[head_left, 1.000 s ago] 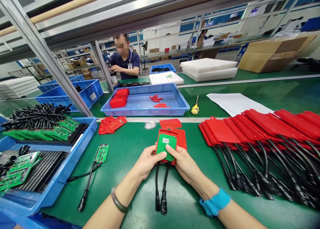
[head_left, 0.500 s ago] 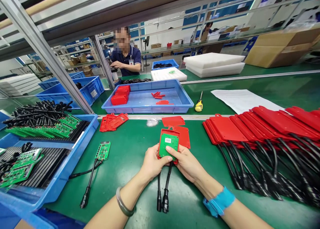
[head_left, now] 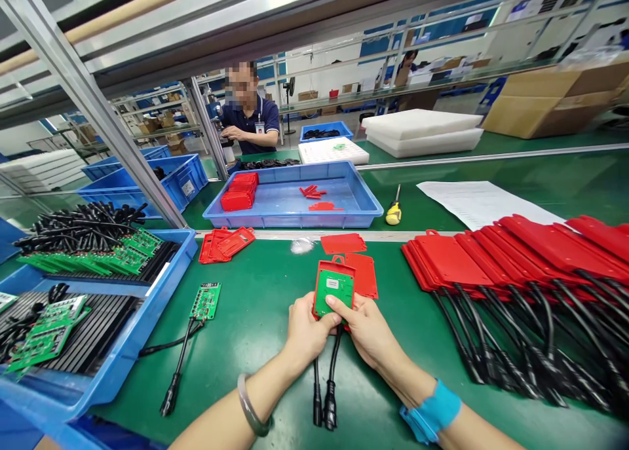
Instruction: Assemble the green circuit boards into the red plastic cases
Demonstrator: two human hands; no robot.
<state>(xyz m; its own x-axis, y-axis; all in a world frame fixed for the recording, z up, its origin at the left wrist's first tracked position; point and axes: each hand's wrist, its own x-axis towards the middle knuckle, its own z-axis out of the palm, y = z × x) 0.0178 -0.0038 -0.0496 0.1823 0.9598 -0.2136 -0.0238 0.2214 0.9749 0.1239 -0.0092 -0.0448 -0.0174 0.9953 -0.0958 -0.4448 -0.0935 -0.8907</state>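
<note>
Both hands grip a red housing with a green circuit board (head_left: 334, 288) set in it, held over the green bench. My left hand (head_left: 305, 332) clasps its lower left edge with the thumb on the board. My right hand (head_left: 366, 331) holds the lower right, thumb pressing the board's bottom edge. Two black cables (head_left: 325, 391) hang from the housing toward me. Flat red lids (head_left: 361, 274) lie just behind it.
A row of red housings with black cables (head_left: 515, 260) fills the right. Blue bins of green boards (head_left: 73, 266) stand left, one loose board with cable (head_left: 204, 302) beside them. A blue tray (head_left: 295, 201), a yellow screwdriver (head_left: 393, 214) and a seated co-worker (head_left: 248, 116) are beyond.
The housing and both hands have drawn slightly nearer to me and lower in view; my thumbs have slid down to the board's bottom edge.
</note>
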